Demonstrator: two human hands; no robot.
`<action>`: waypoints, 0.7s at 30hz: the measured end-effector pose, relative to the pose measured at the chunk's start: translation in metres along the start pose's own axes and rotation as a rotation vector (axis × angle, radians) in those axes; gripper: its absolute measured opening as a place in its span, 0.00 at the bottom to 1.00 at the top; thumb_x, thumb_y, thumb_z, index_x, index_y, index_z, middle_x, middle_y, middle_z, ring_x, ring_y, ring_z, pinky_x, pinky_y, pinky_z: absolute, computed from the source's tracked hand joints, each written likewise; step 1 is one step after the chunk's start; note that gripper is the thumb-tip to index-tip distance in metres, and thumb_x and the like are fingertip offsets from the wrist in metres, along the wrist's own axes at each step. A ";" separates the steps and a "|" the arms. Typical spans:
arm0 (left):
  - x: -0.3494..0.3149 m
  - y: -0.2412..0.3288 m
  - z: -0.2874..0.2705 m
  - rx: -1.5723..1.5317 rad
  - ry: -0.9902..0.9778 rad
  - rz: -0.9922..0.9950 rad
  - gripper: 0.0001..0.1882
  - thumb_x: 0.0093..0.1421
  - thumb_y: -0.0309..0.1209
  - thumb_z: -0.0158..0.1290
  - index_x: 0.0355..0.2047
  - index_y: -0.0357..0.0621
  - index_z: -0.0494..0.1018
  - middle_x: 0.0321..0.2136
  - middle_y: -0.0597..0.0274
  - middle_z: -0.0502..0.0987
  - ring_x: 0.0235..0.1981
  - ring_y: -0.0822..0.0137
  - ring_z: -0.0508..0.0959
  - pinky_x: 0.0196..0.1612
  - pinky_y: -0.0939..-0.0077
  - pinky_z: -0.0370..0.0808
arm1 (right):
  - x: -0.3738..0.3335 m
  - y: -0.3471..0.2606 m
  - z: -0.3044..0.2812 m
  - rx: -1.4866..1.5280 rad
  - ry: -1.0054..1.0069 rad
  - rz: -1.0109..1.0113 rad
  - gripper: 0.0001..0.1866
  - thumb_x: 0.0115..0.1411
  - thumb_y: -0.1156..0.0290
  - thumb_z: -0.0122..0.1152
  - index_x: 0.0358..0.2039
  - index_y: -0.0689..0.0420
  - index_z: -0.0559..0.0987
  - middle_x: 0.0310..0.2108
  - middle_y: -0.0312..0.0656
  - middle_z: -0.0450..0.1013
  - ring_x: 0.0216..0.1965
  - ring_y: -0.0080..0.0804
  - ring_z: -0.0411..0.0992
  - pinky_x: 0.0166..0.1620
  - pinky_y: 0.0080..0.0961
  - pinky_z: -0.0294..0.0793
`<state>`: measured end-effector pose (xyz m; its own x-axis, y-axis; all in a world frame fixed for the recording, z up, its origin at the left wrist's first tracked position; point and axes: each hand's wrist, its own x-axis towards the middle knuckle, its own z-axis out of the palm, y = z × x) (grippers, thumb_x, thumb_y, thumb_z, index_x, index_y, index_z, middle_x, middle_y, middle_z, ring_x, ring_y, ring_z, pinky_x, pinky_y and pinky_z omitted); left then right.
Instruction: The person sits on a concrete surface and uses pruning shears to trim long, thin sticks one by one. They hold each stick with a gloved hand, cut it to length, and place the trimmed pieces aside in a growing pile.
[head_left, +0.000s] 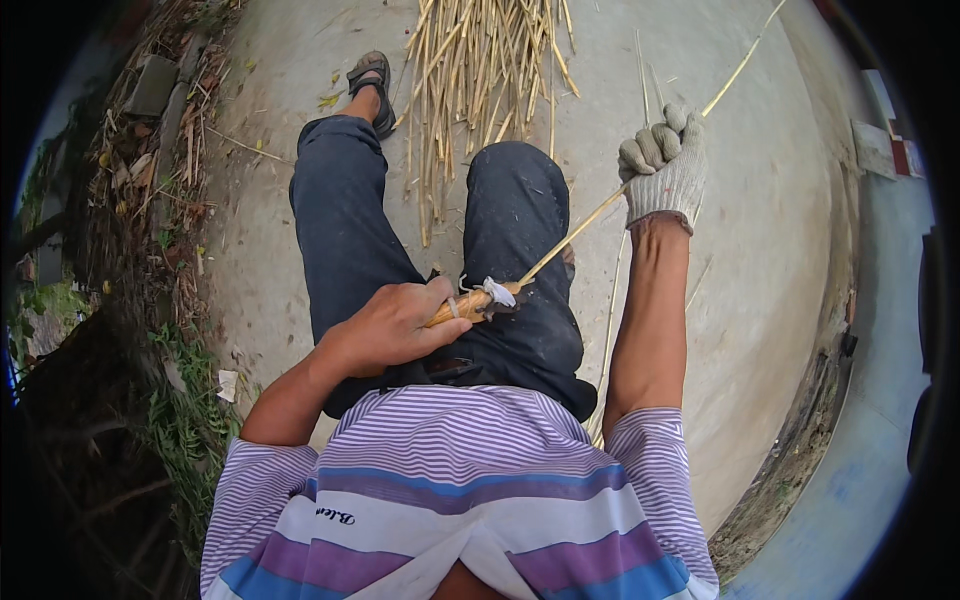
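My left hand (395, 325), bare, is wrapped round a short wooden-handled tool (462, 307) over my lap. White cloth and a pale band are tied about the tool; its working end is dark and partly hidden. From that end a long, thin tan stalk (575, 234) slants up to the right. My right hand (662, 165) wears a knitted grey-white glove and is closed round this stalk, out beyond my right knee. Past the glove the stalk continues to the upper right edge.
Beyond my knees a loose bundle of dry tan stalks (470, 80) lies on the concrete floor (270, 200). A few thin stalks lie by my right forearm. Dead leaves, blocks and green weeds (190, 400) line the left side. At the right runs a low wall edge.
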<state>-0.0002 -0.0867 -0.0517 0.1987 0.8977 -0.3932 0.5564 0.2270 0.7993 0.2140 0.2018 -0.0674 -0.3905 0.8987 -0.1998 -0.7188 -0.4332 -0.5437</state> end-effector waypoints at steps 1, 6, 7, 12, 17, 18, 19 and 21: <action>0.001 0.000 0.000 -0.030 0.022 -0.010 0.23 0.65 0.47 0.55 0.36 0.35 0.68 0.23 0.41 0.73 0.28 0.42 0.77 0.32 0.54 0.71 | -0.002 0.008 -0.006 -0.007 0.047 0.002 0.22 0.73 0.51 0.46 0.32 0.56 0.75 0.12 0.29 0.57 0.11 0.23 0.52 0.16 0.25 0.56; 0.018 0.006 0.000 -0.068 0.148 -0.010 0.23 0.64 0.48 0.56 0.35 0.37 0.70 0.23 0.42 0.73 0.26 0.46 0.77 0.32 0.56 0.71 | -0.031 0.051 0.019 -0.011 0.168 -0.008 0.24 0.74 0.50 0.43 0.26 0.52 0.73 0.11 0.27 0.53 0.10 0.21 0.47 0.14 0.22 0.50; 0.020 0.005 -0.002 -0.114 0.123 -0.034 0.23 0.64 0.49 0.57 0.35 0.37 0.71 0.23 0.43 0.73 0.26 0.47 0.77 0.32 0.57 0.71 | -0.030 0.045 0.018 0.039 0.118 -0.005 0.24 0.74 0.50 0.43 0.26 0.52 0.73 0.11 0.28 0.53 0.10 0.21 0.47 0.14 0.22 0.50; 0.053 0.013 -0.027 -0.192 0.148 0.050 0.20 0.65 0.44 0.59 0.38 0.39 0.70 0.21 0.59 0.73 0.19 0.68 0.74 0.24 0.71 0.71 | -0.037 0.044 0.042 -0.196 0.138 0.011 0.22 0.73 0.51 0.46 0.31 0.55 0.75 0.13 0.33 0.62 0.13 0.26 0.58 0.20 0.26 0.63; 0.060 0.030 -0.043 -0.369 0.153 0.030 0.17 0.67 0.42 0.57 0.37 0.39 0.68 0.19 0.67 0.72 0.16 0.78 0.72 0.20 0.79 0.70 | -0.050 0.012 0.060 -0.982 0.052 -0.132 0.26 0.73 0.52 0.48 0.52 0.65 0.77 0.33 0.45 0.78 0.35 0.34 0.76 0.43 0.33 0.77; 0.062 0.035 -0.048 -0.395 0.165 0.026 0.17 0.67 0.42 0.56 0.36 0.40 0.68 0.19 0.67 0.72 0.16 0.78 0.72 0.20 0.79 0.70 | -0.058 0.014 0.052 -1.064 0.070 -0.174 0.26 0.73 0.54 0.48 0.56 0.66 0.74 0.37 0.47 0.78 0.38 0.34 0.77 0.46 0.32 0.77; 0.065 0.040 -0.052 -0.411 0.187 0.018 0.17 0.68 0.42 0.56 0.35 0.40 0.67 0.19 0.68 0.72 0.16 0.79 0.72 0.20 0.80 0.70 | -0.067 0.017 0.045 -1.133 0.079 -0.219 0.28 0.73 0.55 0.49 0.60 0.67 0.72 0.41 0.49 0.78 0.42 0.34 0.78 0.49 0.31 0.76; 0.073 0.048 -0.058 -0.439 0.221 0.030 0.17 0.68 0.42 0.55 0.35 0.39 0.67 0.19 0.67 0.72 0.16 0.79 0.72 0.19 0.80 0.70 | -0.101 0.037 0.052 -1.116 0.167 -0.070 0.26 0.72 0.57 0.51 0.62 0.64 0.71 0.42 0.47 0.78 0.42 0.29 0.77 0.48 0.29 0.77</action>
<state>-0.0064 0.0118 -0.0159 0.0073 0.9541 -0.2993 0.1513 0.2948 0.9435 0.1966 0.0918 -0.0252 -0.2277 0.9527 -0.2013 0.2125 -0.1531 -0.9651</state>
